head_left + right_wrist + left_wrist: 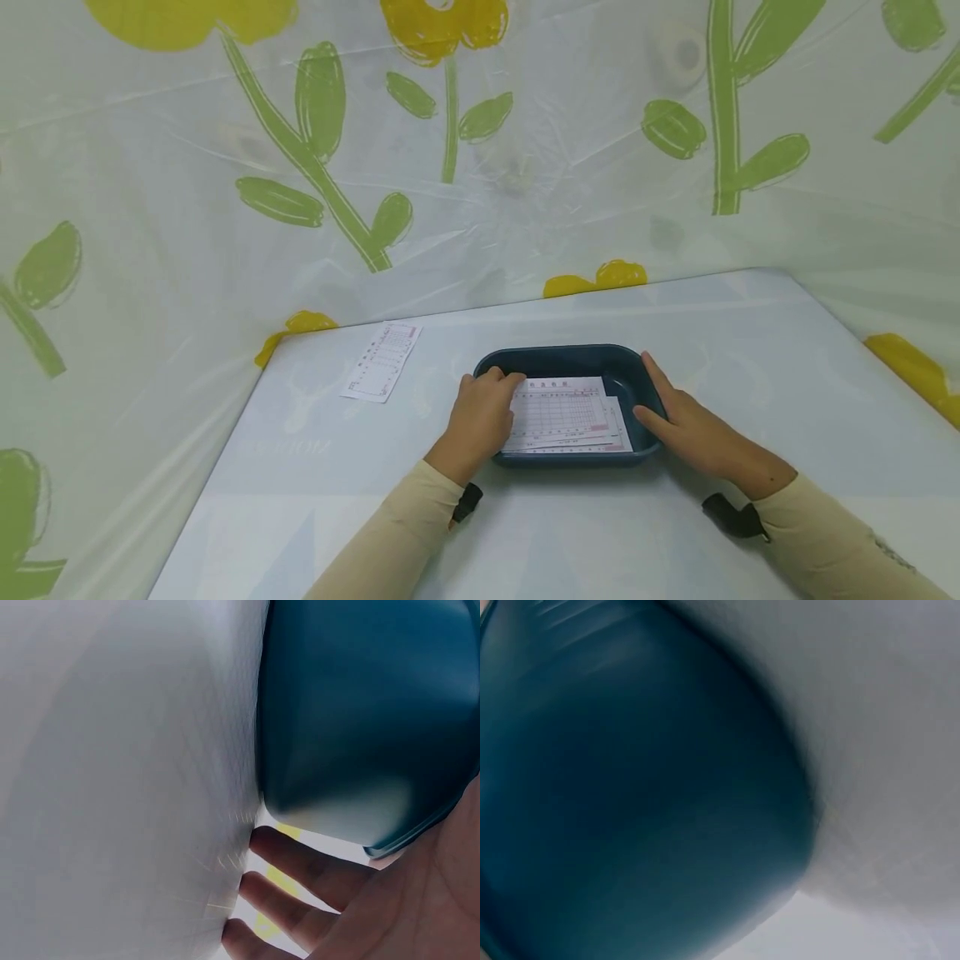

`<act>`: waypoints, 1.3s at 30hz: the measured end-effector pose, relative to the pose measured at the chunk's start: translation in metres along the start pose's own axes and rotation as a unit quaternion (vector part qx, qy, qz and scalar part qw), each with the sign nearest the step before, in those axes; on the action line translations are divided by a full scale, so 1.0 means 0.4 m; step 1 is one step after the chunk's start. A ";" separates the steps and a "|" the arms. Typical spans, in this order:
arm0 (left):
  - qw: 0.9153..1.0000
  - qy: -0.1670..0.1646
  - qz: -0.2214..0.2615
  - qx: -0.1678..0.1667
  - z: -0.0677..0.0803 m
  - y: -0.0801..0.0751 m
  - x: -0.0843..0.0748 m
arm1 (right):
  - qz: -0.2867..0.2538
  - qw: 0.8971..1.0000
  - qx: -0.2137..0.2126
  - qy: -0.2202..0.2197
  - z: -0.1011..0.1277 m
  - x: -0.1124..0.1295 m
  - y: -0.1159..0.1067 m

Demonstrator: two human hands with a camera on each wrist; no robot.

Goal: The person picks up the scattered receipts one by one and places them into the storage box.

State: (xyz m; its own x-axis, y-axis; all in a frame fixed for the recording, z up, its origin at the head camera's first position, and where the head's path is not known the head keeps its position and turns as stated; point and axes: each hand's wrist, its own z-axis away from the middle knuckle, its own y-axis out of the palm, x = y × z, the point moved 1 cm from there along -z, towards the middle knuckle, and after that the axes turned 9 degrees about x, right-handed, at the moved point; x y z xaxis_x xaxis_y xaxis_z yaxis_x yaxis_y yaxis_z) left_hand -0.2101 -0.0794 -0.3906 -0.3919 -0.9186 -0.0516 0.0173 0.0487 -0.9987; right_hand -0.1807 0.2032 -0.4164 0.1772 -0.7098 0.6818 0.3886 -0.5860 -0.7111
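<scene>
A dark blue tray (561, 357) sits mid-table and holds a small stack of pink-lined paper forms (564, 413). My left hand (504, 385) is at the tray's left side, its fingers curled over the rim with the tips at the forms' left edge. Against the tray's right side lies my right hand (667, 408), thumb on the rim and fingers straight along the outer wall. The left wrist view is filled by the blurred tray wall (630, 787). In the right wrist view, straight fingers (300, 900) lie beside the tray (360, 712).
One loose paper slip (381, 361) lies on the pale table (750, 350) to the tray's far left. A flower-print plastic curtain (480, 167) closes off the back and sides. The table's left edge runs diagonally near the slip.
</scene>
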 end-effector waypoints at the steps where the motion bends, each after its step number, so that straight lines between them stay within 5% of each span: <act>1: 1.000 0.000 -0.005 0.000 -0.001 0.000 -0.001 | -0.001 1.000 0.000 0.000 -0.001 0.001 0.000; 13: 0.999 0.003 0.028 -0.023 0.004 0.000 0.013 | -0.006 1.000 -0.001 -0.004 -0.008 0.002 0.002; 20: 0.999 0.040 0.018 -0.024 -0.001 0.002 0.014 | 0.008 1.000 0.000 0.015 -0.005 0.000 0.005; 27: 0.993 0.058 0.064 -0.075 0.012 -0.019 0.037 | 0.006 1.000 -0.005 0.004 0.002 -0.001 0.002; 31: 0.989 0.037 0.104 -0.099 0.010 -0.039 0.079 | -0.003 1.000 -0.007 -0.003 0.004 0.000 0.000; 39: 0.973 -0.080 0.181 -0.119 0.017 -0.049 0.228 | -0.008 1.000 -0.003 -0.003 -0.003 -0.003 0.008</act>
State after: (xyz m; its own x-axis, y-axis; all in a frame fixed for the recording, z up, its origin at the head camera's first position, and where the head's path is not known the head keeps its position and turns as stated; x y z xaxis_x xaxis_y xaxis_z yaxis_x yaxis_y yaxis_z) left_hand -0.2400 -0.1668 -0.3757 -0.2518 -0.8721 -0.4195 -0.0931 0.4533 -0.8865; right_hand -0.1810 0.2019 -0.4198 0.1763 -0.6980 0.6941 0.3868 -0.5993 -0.7009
